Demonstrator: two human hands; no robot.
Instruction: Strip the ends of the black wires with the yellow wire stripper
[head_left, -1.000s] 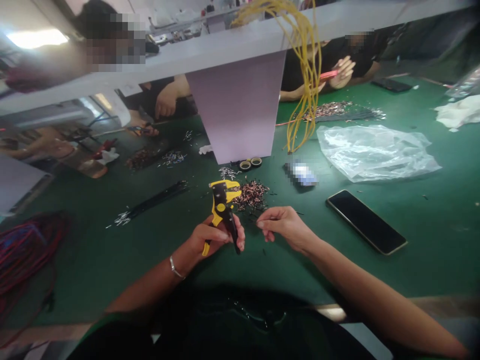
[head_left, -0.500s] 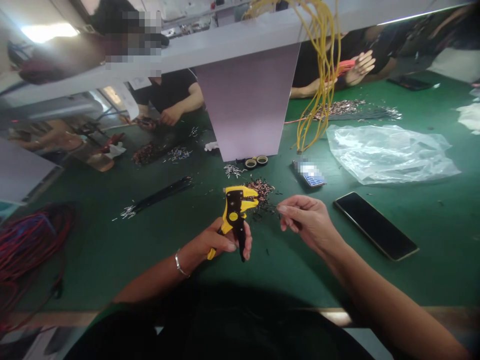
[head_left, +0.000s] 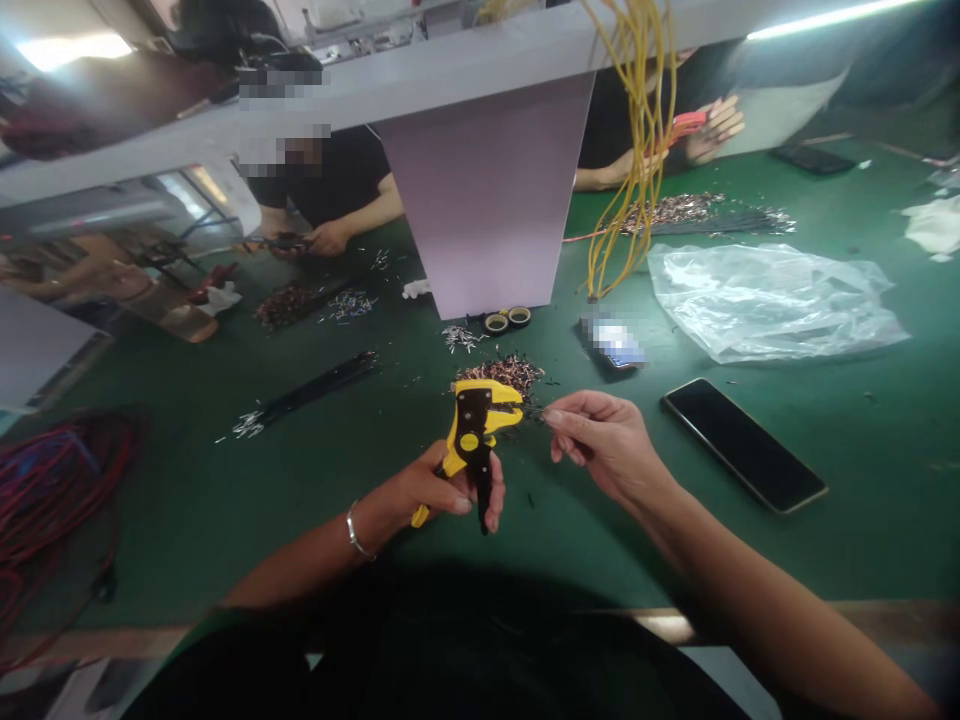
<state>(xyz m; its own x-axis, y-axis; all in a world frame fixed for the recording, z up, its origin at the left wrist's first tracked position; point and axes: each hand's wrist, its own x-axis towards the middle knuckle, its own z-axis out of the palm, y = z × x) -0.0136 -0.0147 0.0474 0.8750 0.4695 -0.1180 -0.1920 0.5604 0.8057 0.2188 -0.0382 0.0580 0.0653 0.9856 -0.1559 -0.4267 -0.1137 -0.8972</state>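
Note:
A yellow and black wire stripper (head_left: 470, 418) is gripped in my left hand (head_left: 429, 486), its jaws facing right. My fingers wrap round its handles. To the right of the jaws, my right hand (head_left: 604, 432) pinches a thin dark wire (head_left: 537, 411) between thumb and forefinger. The wire points left toward the jaw opening; whether its tip is inside the jaws I cannot tell. Just behind the stripper lies a pile of short wire scraps (head_left: 510, 372), coppery and black. A bundle of black wires (head_left: 315, 388) with pale ends rests to the left.
A phone (head_left: 742, 443) and a clear plastic bag (head_left: 772, 305) lie right. Small silvery pieces (head_left: 460, 338) and tape rolls (head_left: 507, 320) sit before an upright panel (head_left: 487, 200). Yellow cables (head_left: 634, 130) hang down. Red cable coils (head_left: 60, 490) lie left. Co-workers' hands (head_left: 330, 238) work opposite.
My right hand has brought the wire closer to the stripper's jaws. My left hand still holds the stripper, slightly lower in view. The whole view has shifted a little.

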